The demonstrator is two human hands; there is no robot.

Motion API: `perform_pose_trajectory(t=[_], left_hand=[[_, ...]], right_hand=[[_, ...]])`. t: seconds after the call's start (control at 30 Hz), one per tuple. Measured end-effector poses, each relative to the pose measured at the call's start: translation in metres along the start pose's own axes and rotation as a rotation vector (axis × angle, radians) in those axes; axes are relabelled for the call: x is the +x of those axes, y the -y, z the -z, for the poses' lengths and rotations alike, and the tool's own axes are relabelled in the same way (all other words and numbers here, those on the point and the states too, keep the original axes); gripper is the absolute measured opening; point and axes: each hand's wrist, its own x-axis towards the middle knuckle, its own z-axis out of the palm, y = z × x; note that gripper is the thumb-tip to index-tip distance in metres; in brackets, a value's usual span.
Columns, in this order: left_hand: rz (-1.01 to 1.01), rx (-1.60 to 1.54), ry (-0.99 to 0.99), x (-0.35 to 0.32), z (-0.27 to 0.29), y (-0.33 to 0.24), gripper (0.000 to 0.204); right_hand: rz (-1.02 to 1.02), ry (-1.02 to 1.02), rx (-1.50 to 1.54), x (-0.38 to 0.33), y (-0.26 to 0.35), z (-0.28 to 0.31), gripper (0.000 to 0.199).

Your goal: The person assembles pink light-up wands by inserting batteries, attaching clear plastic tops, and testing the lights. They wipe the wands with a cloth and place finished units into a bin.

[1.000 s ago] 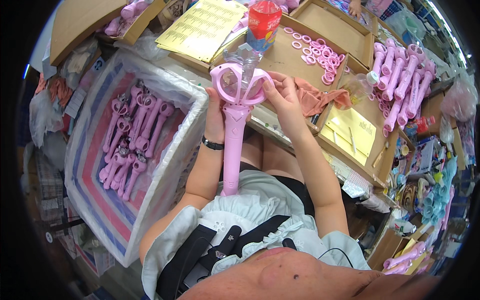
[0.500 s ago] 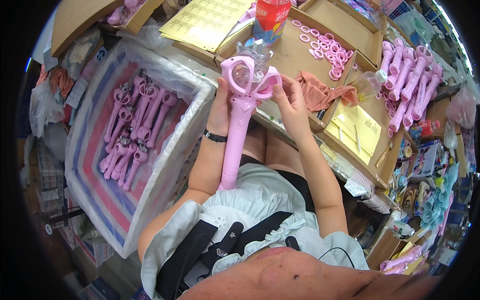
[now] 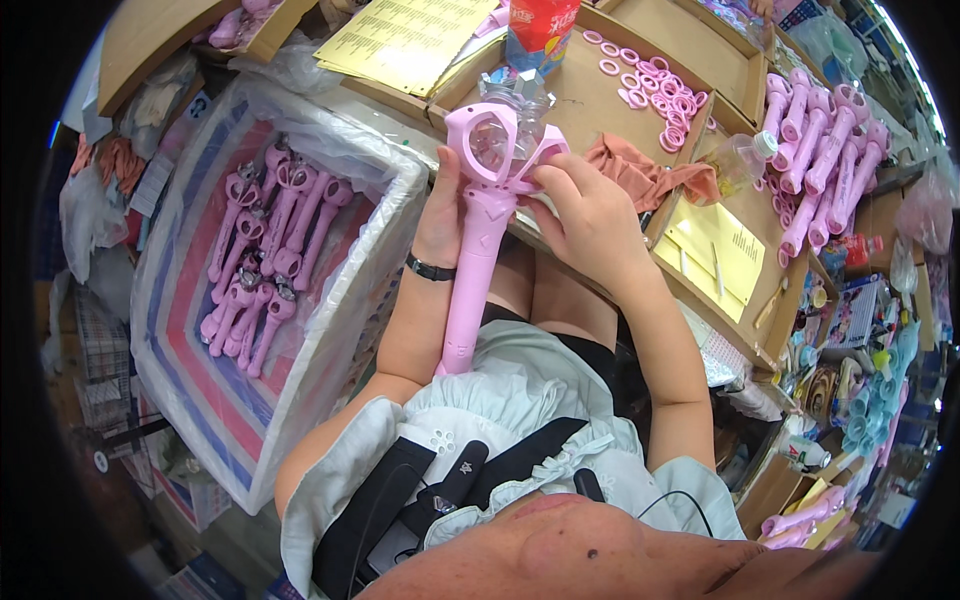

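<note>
A pink light stick point(image 3: 474, 275) with a clear, faceted head framed by pink loops stands in front of me, its lower end against my clothes. My left hand point(image 3: 438, 220) is closed round its neck, thumb up along the left loop. At the right side of the head, the fingers of my right hand point(image 3: 592, 215) pinch the right pink loop. My right fingertips partly cover that loop. To the left, several similar light sticks point(image 3: 285, 225) lie in a plastic-lined box point(image 3: 405, 190).
Pink rings point(image 3: 672, 105) lie in a cardboard tray point(image 3: 590, 110) ahead, beside a red-labelled bottle point(image 3: 540, 35). An orange cloth point(image 3: 640, 175), a clear bottle point(image 3: 740, 160), yellow sheets point(image 3: 712, 262) and a pile of pink handles point(image 3: 825, 150) sit to the right.
My right hand has turned inward, its back now showing, and its fingers have shifted left on the right loop. My left hand keeps its hold, and the light stick has barely moved.
</note>
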Motion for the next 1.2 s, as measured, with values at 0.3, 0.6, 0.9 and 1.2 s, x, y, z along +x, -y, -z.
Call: perform_pose_trajectory(t=[0.3,0.6,0.9,1.2], left_hand=[[0.028,0.003,0.01,0.0,0.0,0.007,0.073],[0.056,0.016,0.014,0.003,0.0,0.009,0.076],[0.027,0.001,0.012,0.004,0.002,0.008,0.077],[0.006,0.033,-0.017,-0.001,-0.002,0.003,0.077]], right_hand=[[0.035,0.09,0.094,0.01,-0.005,0.019,0.021],[-0.084,0.182,0.279,0.015,-0.019,0.023,0.02],[-0.107,0.248,0.374,0.012,-0.02,0.022,0.019],[-0.153,0.074,0.346,0.001,-0.008,0.013,0.017]])
